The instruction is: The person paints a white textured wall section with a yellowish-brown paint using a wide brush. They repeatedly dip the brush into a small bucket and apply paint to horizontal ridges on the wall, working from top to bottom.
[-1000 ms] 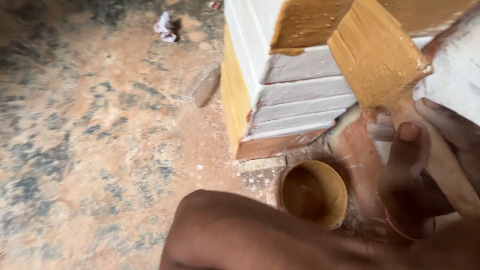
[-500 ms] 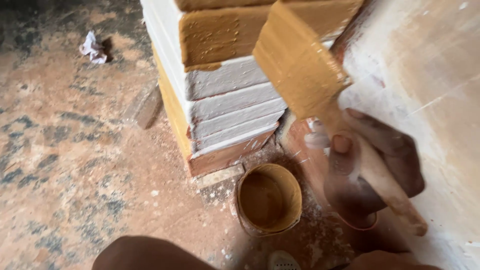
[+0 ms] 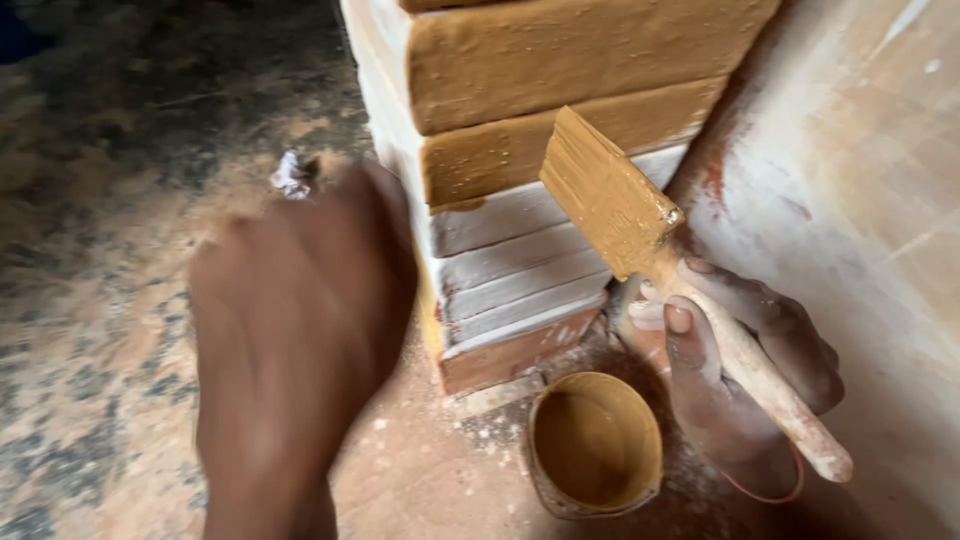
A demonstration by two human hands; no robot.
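Observation:
My right hand (image 3: 745, 375) grips the wooden handle of a wide paintbrush (image 3: 615, 200) loaded with ochre paint. Its bristles rest against the stepped column base (image 3: 520, 215), at the edge between the ochre-painted upper bands and the white lower bands. My left hand (image 3: 300, 330) is blurred in front of the column's left side; I cannot tell if it holds anything. A small tin of ochre paint (image 3: 595, 445) stands on the floor just below the brush hand.
A pale plastered wall (image 3: 860, 180) rises to the right of the column. The rough floor (image 3: 110, 300) is mottled with dust and paint. A crumpled white scrap (image 3: 293, 175) lies on the floor behind my left hand.
The view has shifted so the column sits more to the middle. My left hand has come up into view in front of the column. The brush has stayed at the column's face.

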